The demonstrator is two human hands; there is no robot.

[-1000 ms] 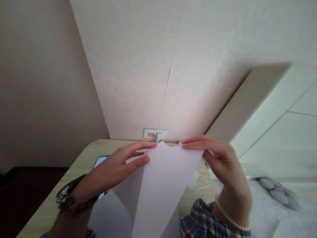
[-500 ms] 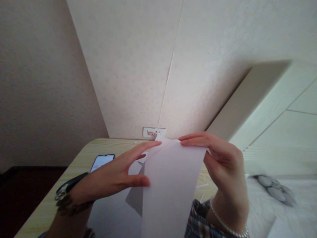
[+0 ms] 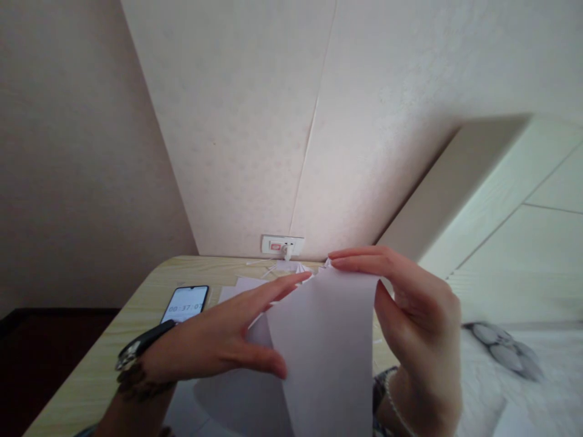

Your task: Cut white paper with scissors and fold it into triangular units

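A white sheet of paper (image 3: 332,346) is held up between my two hands, its top edge near the back of the table. My right hand (image 3: 414,321) grips the upper right corner, fingers along the top and thumb bent beneath the edge. At the paper's left side, my left hand (image 3: 228,334) has it loosely between thumb and fingers, with its fingertips at the upper left edge and its thumb at the side. Below and behind the raised sheet lies more white paper (image 3: 246,400), partly hidden by my left hand.
A phone (image 3: 186,303) showing a timer lies on the light wooden table (image 3: 109,340). White paper scraps (image 3: 285,266) lie by the wall, below a socket (image 3: 282,245) with a plug in it. Right of the table, a dark rounded pattern (image 3: 505,349) shows on a pale surface.
The sheet has shifted slightly right, and its top left edge has come lower, uncovering the plug and scraps. My left hand has moved a little right and down with it.
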